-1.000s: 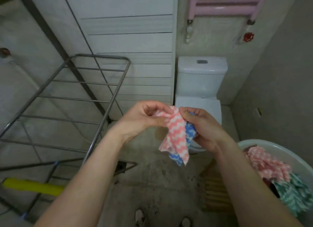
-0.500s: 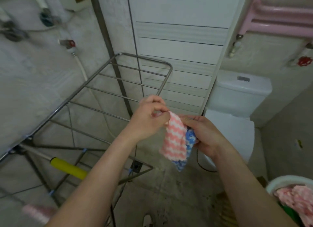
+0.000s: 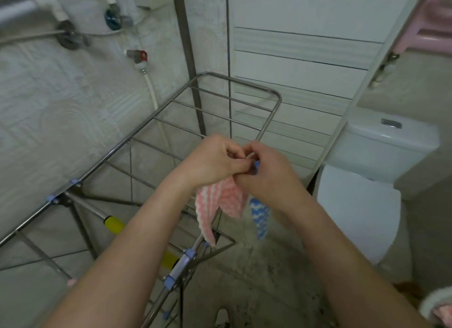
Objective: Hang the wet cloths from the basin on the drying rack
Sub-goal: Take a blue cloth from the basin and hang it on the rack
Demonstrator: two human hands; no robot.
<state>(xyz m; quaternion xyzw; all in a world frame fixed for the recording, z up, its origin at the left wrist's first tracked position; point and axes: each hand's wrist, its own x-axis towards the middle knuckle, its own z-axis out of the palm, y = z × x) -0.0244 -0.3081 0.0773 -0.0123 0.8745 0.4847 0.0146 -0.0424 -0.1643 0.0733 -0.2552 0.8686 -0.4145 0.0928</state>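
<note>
The rack (image 3: pixel 129 139) stands at the left along the wall (image 3: pixel 49 107), with the toilet (image 3: pixel 367 180) to its right. The left hand (image 3: pixel 215 163) and right hand (image 3: pixel 269 178) touch above the rack's right rail. The left cloth (image 3: pixel 220 202) and right cloth (image 3: pixel 260 217) hang beneath them, and the basin (image 3: pixel 435 300) sits far right, well apart.

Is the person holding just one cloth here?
No: a pink cloth and a blue cloth both hang below the joined left hand and right hand.
</note>
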